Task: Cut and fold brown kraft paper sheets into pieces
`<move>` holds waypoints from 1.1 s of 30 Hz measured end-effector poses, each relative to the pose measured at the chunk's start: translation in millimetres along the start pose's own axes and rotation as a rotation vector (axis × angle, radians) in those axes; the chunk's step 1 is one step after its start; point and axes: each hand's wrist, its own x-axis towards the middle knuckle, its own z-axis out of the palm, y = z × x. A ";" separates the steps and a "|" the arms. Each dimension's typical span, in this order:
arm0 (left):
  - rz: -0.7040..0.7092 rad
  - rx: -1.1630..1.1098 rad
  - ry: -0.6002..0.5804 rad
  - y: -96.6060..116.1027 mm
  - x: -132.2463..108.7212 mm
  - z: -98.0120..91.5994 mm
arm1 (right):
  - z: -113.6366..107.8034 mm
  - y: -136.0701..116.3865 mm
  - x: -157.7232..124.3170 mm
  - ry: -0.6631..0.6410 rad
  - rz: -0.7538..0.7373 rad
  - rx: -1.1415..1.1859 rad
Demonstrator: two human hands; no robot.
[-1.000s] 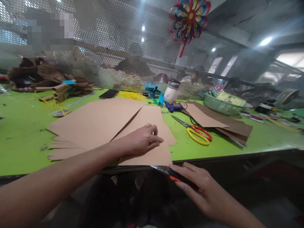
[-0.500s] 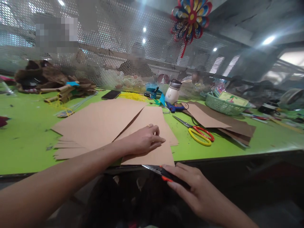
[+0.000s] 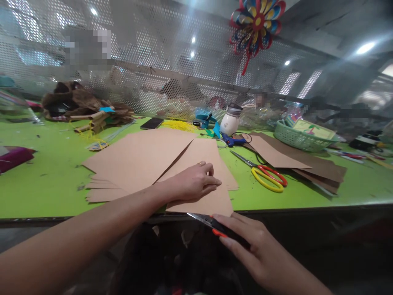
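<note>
Palm down, my left hand (image 3: 196, 180) rests on a sheet of brown paper (image 3: 208, 149), its fingers loosely bent, two stretched to the right. The sheet's near edge lies at the table's front edge. My right hand (image 3: 251, 246) is closed around a black utility knife (image 3: 205, 221) with orange-red parts. The knife's blade points left, just below the paper's near edge; I cannot tell whether it touches. More brown sheets (image 3: 138, 155) lie stacked under and left of my left hand. Scissors (image 3: 264, 174) with red and yellow handles lie to the right.
On the green table (image 3: 55, 180) are a phone (image 3: 152, 123), yellow raffia (image 3: 181, 125), a white jar (image 3: 230, 122), a blue glue gun (image 3: 233, 140), dark brown sheets (image 3: 319, 164) and a green basket (image 3: 301, 139). Behind stands a perforated metal screen (image 3: 147, 53) with people beyond.
The view has shifted slightly, so everything sits a little further right. Both hands, the knife and the paper keep nearly the same places relative to each other.
</note>
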 end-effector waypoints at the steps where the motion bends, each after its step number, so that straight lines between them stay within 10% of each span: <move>1: -0.002 0.002 0.000 0.1 0.5 -0.6 | -0.4 -0.1 0.0 0.002 -0.003 -0.016; 13: -0.088 -0.105 -0.067 11.0 15.1 -13.7 | -34.8 24.6 -16.2 -0.111 0.082 -0.224; 33: -0.181 -0.285 -0.175 -2.6 -48.3 -43.6 | -18.5 31.8 -10.9 -0.056 0.024 0.005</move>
